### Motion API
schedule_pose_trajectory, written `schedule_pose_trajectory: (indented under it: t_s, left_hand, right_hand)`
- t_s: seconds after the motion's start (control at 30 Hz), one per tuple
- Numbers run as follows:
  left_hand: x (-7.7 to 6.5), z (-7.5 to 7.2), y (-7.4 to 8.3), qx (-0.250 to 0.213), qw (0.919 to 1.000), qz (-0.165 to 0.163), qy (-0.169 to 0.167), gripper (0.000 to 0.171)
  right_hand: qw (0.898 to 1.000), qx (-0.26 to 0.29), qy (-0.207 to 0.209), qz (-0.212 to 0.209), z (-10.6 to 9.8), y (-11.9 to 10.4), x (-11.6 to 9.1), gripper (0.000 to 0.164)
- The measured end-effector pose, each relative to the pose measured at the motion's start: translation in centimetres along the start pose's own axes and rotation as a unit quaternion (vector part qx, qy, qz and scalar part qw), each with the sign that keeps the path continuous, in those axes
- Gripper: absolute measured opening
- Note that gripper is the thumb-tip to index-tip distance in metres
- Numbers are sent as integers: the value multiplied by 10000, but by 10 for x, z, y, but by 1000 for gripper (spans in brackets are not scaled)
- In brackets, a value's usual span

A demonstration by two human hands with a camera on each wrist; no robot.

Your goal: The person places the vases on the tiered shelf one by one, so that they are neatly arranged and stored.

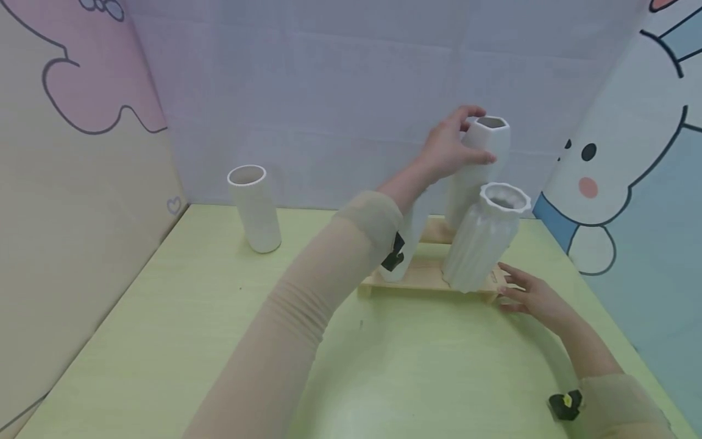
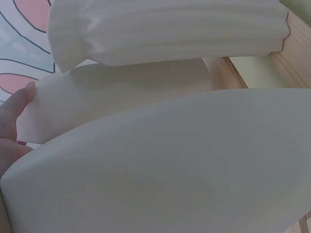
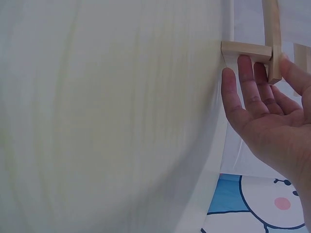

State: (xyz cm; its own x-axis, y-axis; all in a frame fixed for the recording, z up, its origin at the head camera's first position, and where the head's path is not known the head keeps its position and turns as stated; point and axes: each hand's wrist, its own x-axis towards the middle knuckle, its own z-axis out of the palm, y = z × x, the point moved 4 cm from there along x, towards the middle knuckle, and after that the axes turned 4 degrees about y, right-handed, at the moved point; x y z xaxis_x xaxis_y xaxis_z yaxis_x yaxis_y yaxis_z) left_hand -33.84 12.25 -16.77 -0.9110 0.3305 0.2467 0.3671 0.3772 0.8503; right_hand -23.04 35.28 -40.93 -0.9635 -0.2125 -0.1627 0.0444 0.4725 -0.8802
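Observation:
My left hand [image 1: 457,143] grips a tall white vase [image 1: 496,143] with an angular mouth near its top, thumb in front and fingers behind. This vase stands at the back of a low wooden rack [image 1: 428,277]. A white ribbed vase [image 1: 477,244] with a wavy rim stands in front of it. In the left wrist view, a smooth white vase [image 2: 170,160] fills the foreground; my left forearm partly hides it in the head view. My right hand [image 1: 534,299] holds the rack's right end, with thumb and fingers [image 3: 250,90] on either side of the wood [image 3: 245,48].
A white cylindrical vase [image 1: 258,213] stands apart at the back left of the pale green table [image 1: 219,341]. A grey-white cloth wall [image 1: 329,122] rises behind the table. Printed panels flank both sides, the right one [image 1: 647,244] close to my right arm.

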Motion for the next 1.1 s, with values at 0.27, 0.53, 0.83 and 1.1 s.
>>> schedule_pose_trajectory:
  t_s: [0.27,0.53,0.83,1.1]
  left_hand:
    - [1,4,-3,78,9997,112,-206,79]
    - [2,6,-9,257,9987,148,-418,79]
    - [4,7,-12,287,9987,-5,-428,80]
    - [3,6,-10,340,9983,-86,-458,81]
  right_hand:
    - [10000,-19,1,4,0,0,0,73]
    - [9999,75,-1,-67,3,-1,1,72]
    - [9999,117,-16,-52,3,-1,1,73]
    - [9999,60,-34,-77,2,-2,1,72]
